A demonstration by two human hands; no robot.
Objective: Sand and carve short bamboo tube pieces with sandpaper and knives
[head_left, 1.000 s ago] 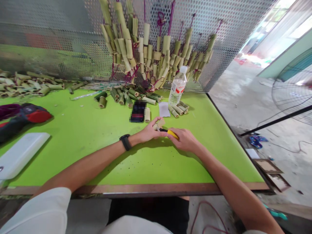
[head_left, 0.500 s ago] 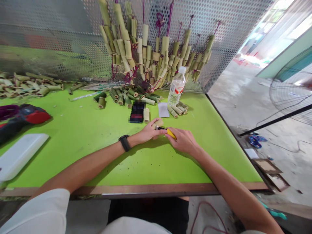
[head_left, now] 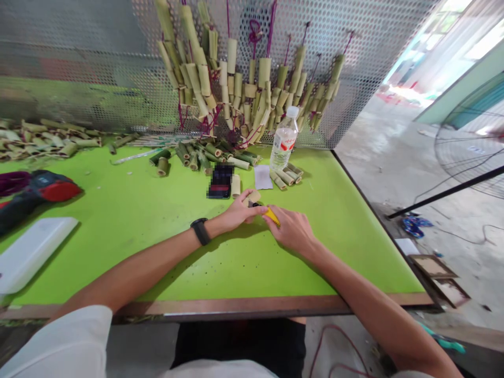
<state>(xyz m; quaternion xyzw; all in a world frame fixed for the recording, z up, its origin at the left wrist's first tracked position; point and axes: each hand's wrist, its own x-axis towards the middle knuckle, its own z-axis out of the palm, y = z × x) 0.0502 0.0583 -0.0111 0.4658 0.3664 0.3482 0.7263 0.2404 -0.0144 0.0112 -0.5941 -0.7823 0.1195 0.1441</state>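
Yellow tool has edged leftward, phone and bottle beyond

Water bottle: clear, white cap, red mark on label. Perforated metal panel just behind bottle. Paper slip, pale, near bottle, front-left. Phone, dark, screen pixelated, farther left of bottle. Well left of bottle: red-and-black power tool; white case, nearer the viewer than bottle. Well right of bottle, beyond tabletop: wire-guarded fan; blue patterned cloth on floor; shallow brown frames nearer the viewer.
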